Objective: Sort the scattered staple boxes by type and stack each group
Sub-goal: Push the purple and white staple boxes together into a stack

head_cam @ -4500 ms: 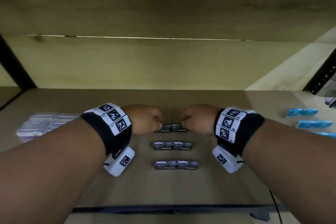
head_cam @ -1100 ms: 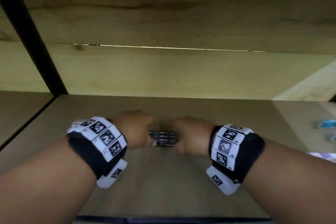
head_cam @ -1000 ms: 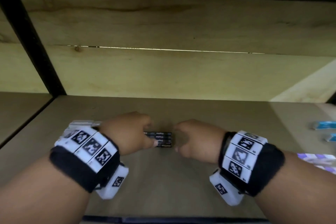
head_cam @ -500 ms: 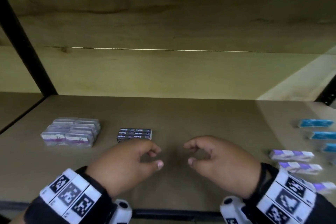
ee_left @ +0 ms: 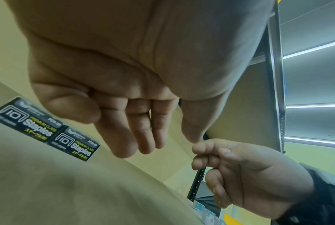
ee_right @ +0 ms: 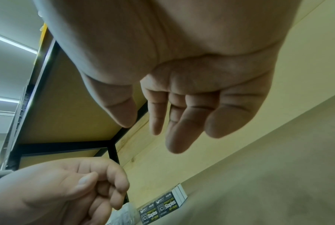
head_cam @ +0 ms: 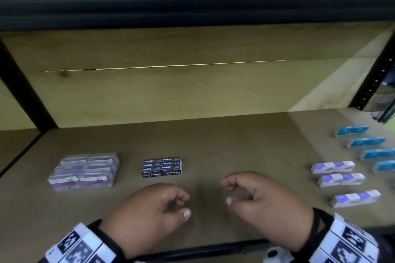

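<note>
A stack of black staple boxes (head_cam: 161,167) stands on the shelf left of centre, also showing in the left wrist view (ee_left: 47,130) and the right wrist view (ee_right: 159,208). A clear-and-purple group of boxes (head_cam: 84,171) sits further left. Purple-white boxes (head_cam: 339,179) and blue boxes (head_cam: 363,142) lie spread at the right. My left hand (head_cam: 171,205) and right hand (head_cam: 233,193) hover near the front edge, fingers loosely curled, holding nothing, a short way in front of the black stack.
The brown shelf board (head_cam: 235,145) has a wooden back wall (head_cam: 171,92). Black uprights (head_cam: 23,92) stand at both sides, and a dark upper shelf hangs overhead. A black front rail (head_cam: 203,250) runs below my wrists.
Both hands set the black boxes down as one stack beside the clear-purple group, let go and drew back toward the front edge, empty. The view shifted right, showing the purple and blue boxes.
</note>
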